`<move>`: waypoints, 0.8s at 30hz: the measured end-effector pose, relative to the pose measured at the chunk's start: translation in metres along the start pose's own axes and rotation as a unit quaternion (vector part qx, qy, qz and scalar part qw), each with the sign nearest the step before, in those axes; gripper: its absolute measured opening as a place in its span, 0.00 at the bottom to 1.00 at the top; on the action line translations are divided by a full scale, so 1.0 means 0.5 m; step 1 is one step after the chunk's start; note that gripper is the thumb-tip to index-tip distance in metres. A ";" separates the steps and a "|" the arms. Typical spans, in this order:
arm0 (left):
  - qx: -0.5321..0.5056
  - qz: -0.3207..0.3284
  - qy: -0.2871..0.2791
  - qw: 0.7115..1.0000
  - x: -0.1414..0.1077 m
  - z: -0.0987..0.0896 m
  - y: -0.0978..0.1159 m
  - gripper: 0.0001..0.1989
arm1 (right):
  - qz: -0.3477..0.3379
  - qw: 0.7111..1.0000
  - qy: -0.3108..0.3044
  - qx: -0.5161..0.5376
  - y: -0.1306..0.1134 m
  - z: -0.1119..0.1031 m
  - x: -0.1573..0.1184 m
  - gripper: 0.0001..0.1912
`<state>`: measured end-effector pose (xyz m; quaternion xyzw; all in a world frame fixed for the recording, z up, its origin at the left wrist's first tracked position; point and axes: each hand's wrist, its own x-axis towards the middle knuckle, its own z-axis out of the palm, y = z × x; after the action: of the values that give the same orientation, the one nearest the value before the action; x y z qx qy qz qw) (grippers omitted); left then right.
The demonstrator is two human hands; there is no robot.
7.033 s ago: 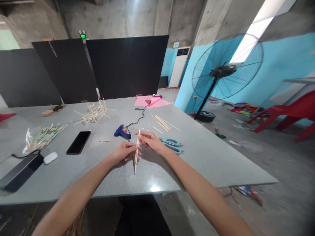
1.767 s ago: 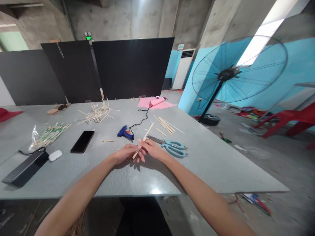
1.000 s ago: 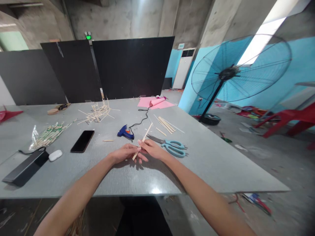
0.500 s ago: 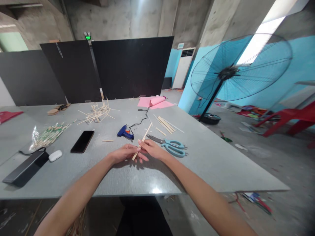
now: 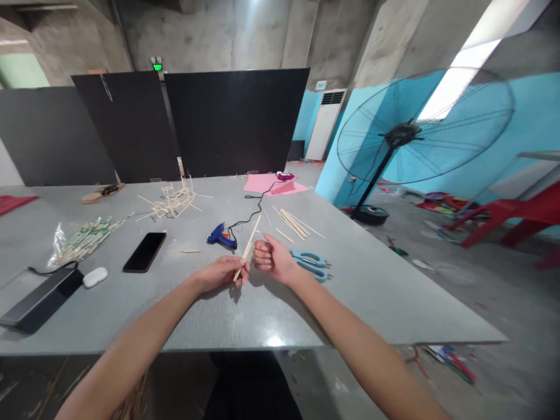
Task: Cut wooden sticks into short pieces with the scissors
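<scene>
My left hand [image 5: 225, 272] pinches a thin pale wooden stick [image 5: 251, 238], which slants up and away from me above the table. Just to its right is my right hand [image 5: 272, 256], thumb raised and fingers curled in, apart from the stick; nothing shows in it. Behind my right hand lie light-blue-handled scissors [image 5: 311, 259], their blades hidden by the hand. A blue glue gun [image 5: 221, 236] rests on its side beyond my left hand. More wooden sticks [image 5: 294, 224] lie in a loose group farther right, with a short piece [image 5: 284, 235] beside them.
A framework of glued sticks [image 5: 174, 201] stands at the back. On the left are a phone [image 5: 144, 252], a white case [image 5: 95, 277], a dark grey box [image 5: 41, 300] and wrapped sticks in plastic [image 5: 85, 240]. Pink sheets [image 5: 262, 182] lie far back; a large fan [image 5: 402, 134] stands right.
My right hand has let go of the stick, moved slightly right and curled its fingers. My left hand keeps hold of the stick.
</scene>
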<state>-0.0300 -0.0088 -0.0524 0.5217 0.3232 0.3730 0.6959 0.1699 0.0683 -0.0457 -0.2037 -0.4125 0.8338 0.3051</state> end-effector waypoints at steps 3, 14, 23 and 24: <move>-0.003 -0.001 0.006 1.000 0.004 -0.006 -0.006 0.19 | -0.017 0.991 0.016 0.130 -0.023 -0.003 -0.007 0.27; 0.016 -0.001 0.006 1.000 0.005 -0.003 -0.003 0.21 | -0.029 0.992 0.028 0.119 -0.020 0.006 -0.005 0.26; 0.022 0.002 0.004 1.000 0.003 0.002 0.000 0.20 | -0.072 0.997 0.034 -0.013 -0.013 0.004 -0.002 0.28; 0.024 0.002 0.004 1.000 0.003 0.002 0.000 0.20 | -0.072 0.997 0.032 -0.012 -0.012 0.002 -0.001 0.28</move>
<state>-0.0283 -0.0079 -0.0524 0.5375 0.3332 0.3688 0.6813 0.1716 0.0702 -0.0402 -0.2032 -0.4265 0.7976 0.3749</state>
